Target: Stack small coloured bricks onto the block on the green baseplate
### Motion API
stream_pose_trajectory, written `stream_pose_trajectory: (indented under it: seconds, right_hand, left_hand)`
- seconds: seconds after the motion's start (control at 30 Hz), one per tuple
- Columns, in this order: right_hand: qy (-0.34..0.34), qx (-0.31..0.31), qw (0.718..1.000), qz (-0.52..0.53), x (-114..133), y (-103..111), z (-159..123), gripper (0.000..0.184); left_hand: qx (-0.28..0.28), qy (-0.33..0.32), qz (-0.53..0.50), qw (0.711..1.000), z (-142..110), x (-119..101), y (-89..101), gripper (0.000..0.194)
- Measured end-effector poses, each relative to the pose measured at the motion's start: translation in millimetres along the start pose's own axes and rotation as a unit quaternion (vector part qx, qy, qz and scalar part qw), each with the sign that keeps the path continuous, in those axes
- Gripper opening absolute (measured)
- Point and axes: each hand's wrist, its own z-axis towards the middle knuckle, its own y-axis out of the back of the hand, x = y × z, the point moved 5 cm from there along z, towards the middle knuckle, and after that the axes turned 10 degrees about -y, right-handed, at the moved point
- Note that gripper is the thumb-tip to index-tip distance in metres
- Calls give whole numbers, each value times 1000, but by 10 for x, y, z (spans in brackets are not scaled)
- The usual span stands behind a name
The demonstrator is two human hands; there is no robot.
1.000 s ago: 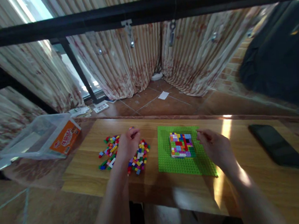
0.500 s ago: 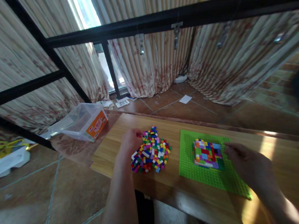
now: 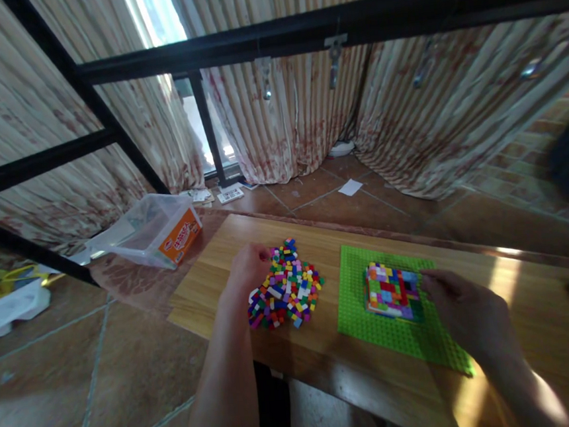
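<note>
Brick block, one of it, sits near the middle of a single green baseplate: low, squarish, built of hard, glossy plastic pieces, its top a studded patchwork of red, yellow, orange, purple, blue and green with a dark patch toward its right side. The baseplate is thin, flat and covered in rows of small round studs, and it lies on a smooth wooden table with visible grain. Left of it on the same wood spreads one heap of loose bricks, small and sharp-edged, too many and too jumbled to count. Two bare hands are at work. The left hand is at the heap's left edge, fingers curled; whether a brick is between them I cannot tell. The right hand is over the baseplate's right part, its fingers drawn together just beside the block; what they grip, if anything, I cannot tell, nor whether they touch the block. Beyond the table's left end stands one translucent plastic box with one orange label. One white sheet of paper lies on the tiled floor before pleated, patterned curtains.
</note>
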Motion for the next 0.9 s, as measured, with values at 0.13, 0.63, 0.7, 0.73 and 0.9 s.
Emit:
stream_pose_trajectory:
  seconds: [0.13,0.63,0.7,0.73,0.9]
  right_hand:
    - [-24,-11,999,41,64,48,-20,30]
    - [168,102,931,307,894,73,-555,26]
    - [173,111,925,318,909,75,-576,27]
    - [170,112,923,326,909,75,-578,27]
    - [139,99,922,346,815,90,-511,19]
  left_hand:
    - [9,-47,-182,982,-29,-132,18,12]
    - [210,-81,-574,787,-319,-1347,-682,29]
    - [213,-82,-580,782,-341,-1392,-701,33]
    - [211,-79,-580,782,-344,-1400,-703,36]
    - [221,-75,-574,785,-334,-1418,-717,42]
